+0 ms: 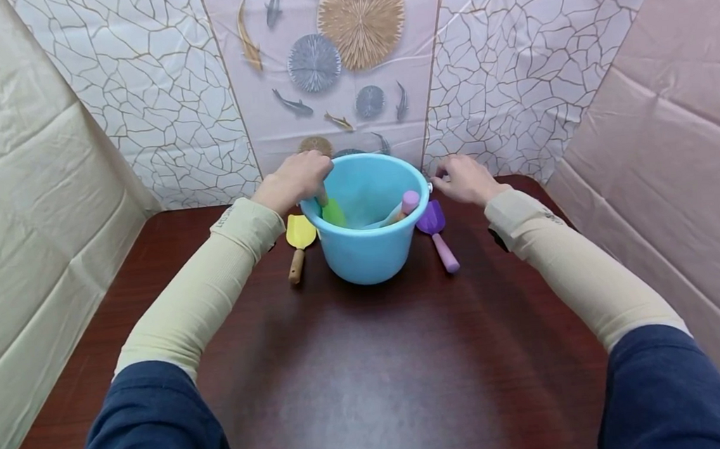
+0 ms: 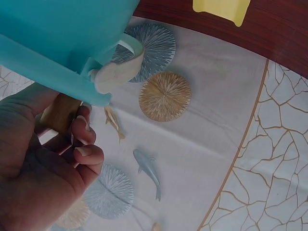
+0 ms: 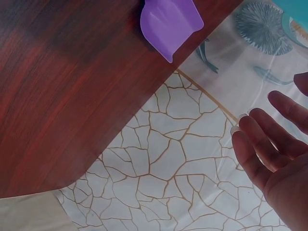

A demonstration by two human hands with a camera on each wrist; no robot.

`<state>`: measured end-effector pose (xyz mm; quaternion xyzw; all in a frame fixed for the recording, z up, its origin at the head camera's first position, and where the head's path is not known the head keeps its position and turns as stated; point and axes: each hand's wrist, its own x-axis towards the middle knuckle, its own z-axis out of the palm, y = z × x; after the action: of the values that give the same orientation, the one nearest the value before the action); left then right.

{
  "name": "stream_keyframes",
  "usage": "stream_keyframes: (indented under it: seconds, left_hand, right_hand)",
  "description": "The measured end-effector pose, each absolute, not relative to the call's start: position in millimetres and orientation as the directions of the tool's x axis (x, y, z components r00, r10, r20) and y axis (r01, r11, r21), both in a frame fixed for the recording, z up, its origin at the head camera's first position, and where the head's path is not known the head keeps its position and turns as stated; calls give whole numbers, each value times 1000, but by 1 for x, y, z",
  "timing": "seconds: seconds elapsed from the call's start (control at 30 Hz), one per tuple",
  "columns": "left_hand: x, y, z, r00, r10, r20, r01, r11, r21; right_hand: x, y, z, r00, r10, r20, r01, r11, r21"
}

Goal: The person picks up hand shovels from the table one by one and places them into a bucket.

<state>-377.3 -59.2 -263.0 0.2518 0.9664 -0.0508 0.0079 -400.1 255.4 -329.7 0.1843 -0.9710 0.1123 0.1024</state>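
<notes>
A light blue bucket (image 1: 369, 255) stands upright near the back of the table. At its left rim my left hand (image 1: 301, 180) grips the brown wooden handle (image 2: 60, 113) of a toy shovel, whose green scoop (image 1: 334, 213) shows inside the bucket. My right hand (image 1: 466, 179) is beside the right rim, by the white handle knob, with fingers loosely bent and nothing in them. In the right wrist view those fingers (image 3: 260, 161) are spread apart. A pink-ended handle (image 1: 410, 201) leans inside the bucket; what lies lower is hidden by the front wall.
Left of the bucket lies a yellow shovel (image 1: 300, 231) with a wooden handle. A purple shovel (image 1: 432, 217) with a pink handle lies to the right. Patterned cloth (image 1: 172, 91) hangs behind the dark red table (image 1: 373, 392), and plain cloth borders both sides.
</notes>
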Motion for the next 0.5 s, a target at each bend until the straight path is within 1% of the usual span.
stream_keyframes:
  seconds: [0.5]
  left_hand:
    - [-377,-60,-263,-870,493,-21,494,868,-54]
  right_hand:
    - [-397,257,-332,-923,-320,212,-360,914,-186]
